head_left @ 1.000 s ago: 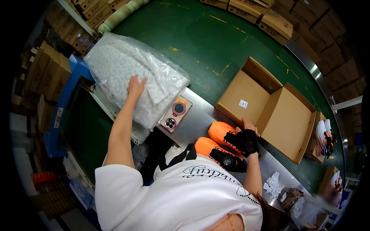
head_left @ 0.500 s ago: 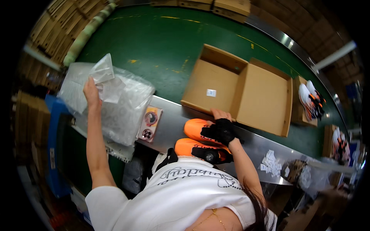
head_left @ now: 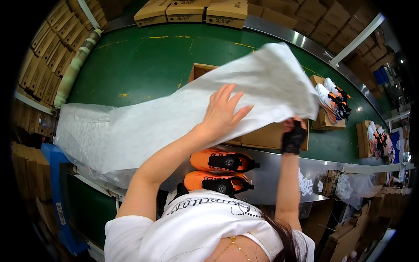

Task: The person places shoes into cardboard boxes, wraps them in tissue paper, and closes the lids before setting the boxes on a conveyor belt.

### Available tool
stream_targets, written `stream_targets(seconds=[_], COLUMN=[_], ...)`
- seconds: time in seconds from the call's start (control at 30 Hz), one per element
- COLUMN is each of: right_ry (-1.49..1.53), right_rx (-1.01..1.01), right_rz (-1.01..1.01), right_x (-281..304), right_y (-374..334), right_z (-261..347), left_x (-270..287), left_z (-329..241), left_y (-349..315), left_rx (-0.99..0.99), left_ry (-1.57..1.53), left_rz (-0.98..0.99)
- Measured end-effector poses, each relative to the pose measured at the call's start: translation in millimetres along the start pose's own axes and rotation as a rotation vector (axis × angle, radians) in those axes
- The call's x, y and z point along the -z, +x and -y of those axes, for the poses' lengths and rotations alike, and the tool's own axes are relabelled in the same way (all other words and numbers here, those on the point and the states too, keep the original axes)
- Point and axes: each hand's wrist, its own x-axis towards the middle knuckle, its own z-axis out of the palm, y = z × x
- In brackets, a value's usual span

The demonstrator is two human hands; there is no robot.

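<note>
A large white sheet of wrapping paper (head_left: 170, 115) stretches from the plastic-wrapped stack at left across the cardboard shoe box (head_left: 273, 135), hiding most of it. My left hand (head_left: 224, 109) lies over the sheet, fingers spread, holding nothing. At the sheet's right end, my right hand (head_left: 294, 133), in a black fingerless glove, pinches its near edge; the hand is slightly blurred. Closer to me, two orange and black shoes (head_left: 220, 160) lie side by side on the metal edge of the bench.
The plastic-wrapped stack (head_left: 78, 124) lies on the green bench top (head_left: 144, 65). White and orange shoes (head_left: 334, 102) rest on a box at right. Closed shoe boxes (head_left: 227, 13) line the far side. Small white labels (head_left: 304, 183) are scattered on the metal edge (head_left: 275, 168).
The white sheet has been drawn rightward from the stack over the open box. My left hand has moved right to the middle, and my right hand has left the box's rim for the sheet's edge.
</note>
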Motion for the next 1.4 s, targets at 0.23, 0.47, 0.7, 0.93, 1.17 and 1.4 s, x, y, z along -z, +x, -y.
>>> stream_targets(seconds=[0.23, 0.47, 0.7, 0.93, 1.17, 1.4], right_ry=[0.063, -1.156, -1.674, -1.781, -1.869, -1.609], right_rx=[0.227, 0.43, 0.696, 0.89, 0.841, 0.722], right_rz=[-0.476, -0.144, 1.182, 0.905, 1.026, 1.301], right_x=[130, 103, 58, 25, 51, -43], right_y=[42, -56, -210, -222, -201, -207], right_z=[61, 46, -22, -23, -54, 11], left_x=[17, 48, 5, 1, 24, 56], left_z=[123, 206, 196, 206, 243, 257], left_y=[-72, -81, -82, -86, -93, -90], left_rx=[0.297, 1.058, 1.144, 0.933, 0.955, 1.012], left_ry=[0.54, -0.038, -1.229, -0.99, -0.88, -0.882], left_rz=[0.392, -0.192, -0.001, -0.113, -0.091, -0.03])
